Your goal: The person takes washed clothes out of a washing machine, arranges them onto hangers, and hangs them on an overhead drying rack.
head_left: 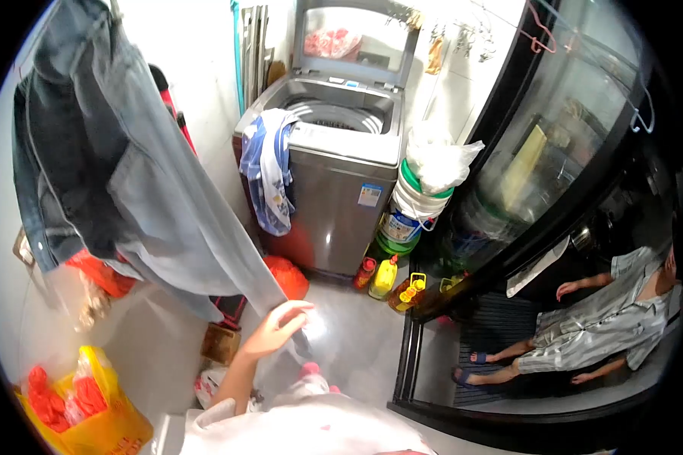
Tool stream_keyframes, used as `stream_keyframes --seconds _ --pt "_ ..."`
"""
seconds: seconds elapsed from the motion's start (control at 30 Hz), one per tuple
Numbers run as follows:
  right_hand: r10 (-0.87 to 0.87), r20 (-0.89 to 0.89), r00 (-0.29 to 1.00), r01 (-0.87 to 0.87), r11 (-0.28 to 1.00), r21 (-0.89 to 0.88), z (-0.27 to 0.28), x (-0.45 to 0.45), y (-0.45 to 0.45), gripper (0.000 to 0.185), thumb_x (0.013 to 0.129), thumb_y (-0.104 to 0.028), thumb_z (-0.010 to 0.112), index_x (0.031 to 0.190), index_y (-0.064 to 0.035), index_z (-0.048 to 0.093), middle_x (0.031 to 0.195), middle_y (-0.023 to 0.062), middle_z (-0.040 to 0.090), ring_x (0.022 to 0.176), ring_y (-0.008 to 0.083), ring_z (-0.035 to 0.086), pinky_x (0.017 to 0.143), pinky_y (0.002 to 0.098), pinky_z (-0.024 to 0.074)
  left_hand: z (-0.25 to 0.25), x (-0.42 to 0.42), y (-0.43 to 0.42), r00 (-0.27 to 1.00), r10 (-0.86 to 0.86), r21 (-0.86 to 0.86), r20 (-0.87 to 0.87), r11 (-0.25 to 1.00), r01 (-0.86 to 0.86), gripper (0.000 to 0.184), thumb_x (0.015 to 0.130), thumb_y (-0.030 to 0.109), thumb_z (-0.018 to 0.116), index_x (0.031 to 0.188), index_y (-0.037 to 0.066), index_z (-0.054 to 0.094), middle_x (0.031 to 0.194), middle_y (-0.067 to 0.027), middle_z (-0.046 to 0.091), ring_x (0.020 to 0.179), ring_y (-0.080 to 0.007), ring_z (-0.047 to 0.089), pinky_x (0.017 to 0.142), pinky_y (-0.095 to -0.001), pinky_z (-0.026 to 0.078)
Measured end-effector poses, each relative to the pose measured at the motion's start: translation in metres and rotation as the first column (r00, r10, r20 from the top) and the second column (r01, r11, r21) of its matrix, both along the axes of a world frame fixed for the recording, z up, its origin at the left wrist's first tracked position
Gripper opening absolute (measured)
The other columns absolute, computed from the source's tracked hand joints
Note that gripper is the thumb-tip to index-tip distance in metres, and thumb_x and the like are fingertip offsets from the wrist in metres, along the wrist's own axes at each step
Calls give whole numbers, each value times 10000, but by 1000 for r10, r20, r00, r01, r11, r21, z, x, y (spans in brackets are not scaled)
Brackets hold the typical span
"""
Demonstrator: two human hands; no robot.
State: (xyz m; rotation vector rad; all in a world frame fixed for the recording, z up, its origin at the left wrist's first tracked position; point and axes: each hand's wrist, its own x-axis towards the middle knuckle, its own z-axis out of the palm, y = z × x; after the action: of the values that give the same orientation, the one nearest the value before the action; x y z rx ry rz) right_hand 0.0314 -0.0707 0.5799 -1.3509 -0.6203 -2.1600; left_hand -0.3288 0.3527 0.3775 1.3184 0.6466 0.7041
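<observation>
A long grey-blue denim garment (171, 189) hangs from the upper left. One narrow end slants down toward the middle of the view. At that end is my left hand (277, 330), its fingers bent around the cloth, with a short grey strip of it showing below the hand. Part of the grip is hidden. My right hand is out of view. Beyond the garment stands a grey top-loading washing machine (334, 205) with its lid raised. A blue-and-white cloth (268, 171) drapes over its front left corner.
Stacked buckets (406, 216) topped by a white plastic bag (440, 163) stand right of the machine. Several bottles (385, 277) are on the floor. A yellow bag (102, 421) lies lower left. A person (584, 326) is beyond the black-framed glass door (508, 258).
</observation>
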Motion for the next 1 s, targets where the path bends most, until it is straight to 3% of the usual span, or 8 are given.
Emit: stream_keyframes --seconds 0.03,0.17,0.27,0.3,0.4,0.53,0.8,1.0 --pt "301 -182 936 -303 953 18 -21 -1 42 351 862 -334 546 702 -24 510 577 58 474 456 156 424 389 255 332 -2 -4 0 997 10 18 -75 1000 -9 279 870 82 485 1139 8 494 929 -43 564 870 -110 528 804 -256 421" --pt "545 -570 615 -729 669 -147 -96 36 163 245 852 -144 547 1067 -33 509 764 34 496 627 106 433 544 216 374 -9 -12 13 982 112 117 -152 989 -95 503 830 39 524 1291 41 322 1059 -107 544 1014 -166 517 899 -301 394" --pt "567 -791 233 -918 395 13 -116 27 285 94 790 25 513 869 2 559 825 75 537 675 147 485 609 246 417 -14 -9 37 979 195 104 -62 977 -188 550 830 23 514 1322 62 272 1125 -120 507 1061 -184 496 936 -310 371" --pt "548 -837 -7 -980 163 116 -107 8 326 123 756 39 522 861 2 574 824 83 553 673 136 494 580 232 399 -19 -10 48 982 169 113 -79 981 -159 638 828 34 518 1365 87 178 1205 -134 443 1116 -210 460 953 -328 349" --pt "443 -896 37 -985 -137 -108 -108 -13 437 102 776 33 515 861 13 566 744 72 543 578 87 438 509 190 332 -32 5 82 977 213 56 33 975 -214 718 819 54 538 1386 99 98 1261 -145 379 1149 -230 430 959 -353 340" --pt "181 -979 -98 -953 -302 40 -105 -38 558 145 732 16 581 875 -2 599 698 85 591 516 138 523 497 242 419 -41 19 140 903 429 -25 13 903 -429 736 810 62 553 1387 107 98 1281 -131 348 1136 -204 411 941 -333 351" --pt "14 -1000 -27 -941 -339 21 -135 -32 762 111 817 -89 553 895 -22 594 688 -6 550 573 43 455 496 205 342 -51 -2 214 728 672 26 -131 737 -675 504 836 62 517 1298 33 320 1210 -135 462 1108 -194 465 936 -297 353" --pt "-244 -959 -147 -913 -338 226 -179 34 937 170 819 -160 533 909 -28 590 686 20 584 627 94 530 566 250 432 -59 -9 252 590 772 8 -238 609 -793 335 853 37 483 1185 6 444 1140 -125 525 1063 -180 501 927 -293 365"
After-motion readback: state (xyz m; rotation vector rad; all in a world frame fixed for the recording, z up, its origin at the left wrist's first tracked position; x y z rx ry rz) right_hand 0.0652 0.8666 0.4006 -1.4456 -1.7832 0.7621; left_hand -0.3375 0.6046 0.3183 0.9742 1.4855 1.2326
